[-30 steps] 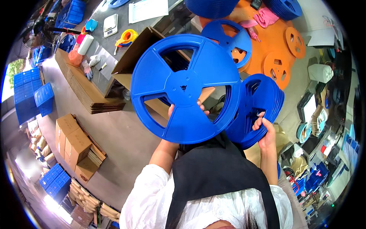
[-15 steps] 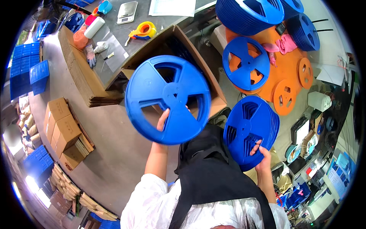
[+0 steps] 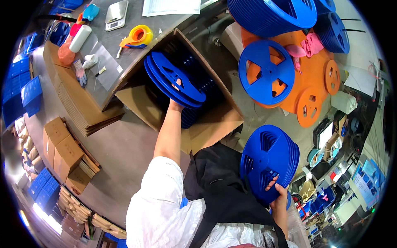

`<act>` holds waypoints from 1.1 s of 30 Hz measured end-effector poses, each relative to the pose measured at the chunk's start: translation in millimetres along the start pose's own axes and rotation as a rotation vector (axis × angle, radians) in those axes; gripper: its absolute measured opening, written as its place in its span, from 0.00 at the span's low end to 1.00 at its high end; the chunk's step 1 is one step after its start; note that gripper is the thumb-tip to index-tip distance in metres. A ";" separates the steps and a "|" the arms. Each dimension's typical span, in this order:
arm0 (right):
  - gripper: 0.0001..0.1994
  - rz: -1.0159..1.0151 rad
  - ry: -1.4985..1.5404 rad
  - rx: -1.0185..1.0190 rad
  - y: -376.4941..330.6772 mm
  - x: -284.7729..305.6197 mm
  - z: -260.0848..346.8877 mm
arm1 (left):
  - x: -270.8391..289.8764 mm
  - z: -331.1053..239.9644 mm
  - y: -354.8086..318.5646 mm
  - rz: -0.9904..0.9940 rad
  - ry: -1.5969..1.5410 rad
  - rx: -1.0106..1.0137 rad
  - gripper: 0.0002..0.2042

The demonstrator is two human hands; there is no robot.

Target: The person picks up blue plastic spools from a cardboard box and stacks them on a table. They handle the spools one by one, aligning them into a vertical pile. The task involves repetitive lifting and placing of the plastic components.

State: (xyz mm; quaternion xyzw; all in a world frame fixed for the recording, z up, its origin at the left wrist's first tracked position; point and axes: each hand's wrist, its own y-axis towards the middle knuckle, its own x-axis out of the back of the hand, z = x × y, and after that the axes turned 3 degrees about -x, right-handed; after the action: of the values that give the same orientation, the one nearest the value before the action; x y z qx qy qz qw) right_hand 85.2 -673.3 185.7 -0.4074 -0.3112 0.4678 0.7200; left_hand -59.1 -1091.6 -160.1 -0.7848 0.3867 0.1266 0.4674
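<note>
- Left hand [image 3: 177, 96] grips a blue reel [image 3: 175, 80], held inside the open cardboard box [image 3: 215, 124].
- Right hand [image 3: 278, 191] clasps a stack of blue reels [image 3: 269, 159] at the lap.

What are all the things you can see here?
Blue reels: a few, held over the open cardboard box.
Blue reel stack: one, lower right.
Blue reel: one, on orange discs.
Tape dispenser: one, yellow-orange, on the table.
Scale: one, grey, table top.
Flat cardboard sheets: one stack, brown, left.
Small cartons: several, brown, floor left.
Blue trays: several, far left.
Left hand: on the reels at the box.
Right hand: grips the reel stack.
</note>
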 end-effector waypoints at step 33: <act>0.24 0.561 0.567 0.303 8.4 23.3 30.5 | 28.4 49.4 -213.3 -0.198 0.359 0.352 0.30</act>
State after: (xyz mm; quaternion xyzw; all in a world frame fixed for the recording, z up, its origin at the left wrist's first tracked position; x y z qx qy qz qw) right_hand 65.0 -640.7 194.3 -0.4785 0.0943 0.5553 0.6737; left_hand 122.7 -1008.1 -66.6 -0.7354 0.4008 -0.1301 0.5307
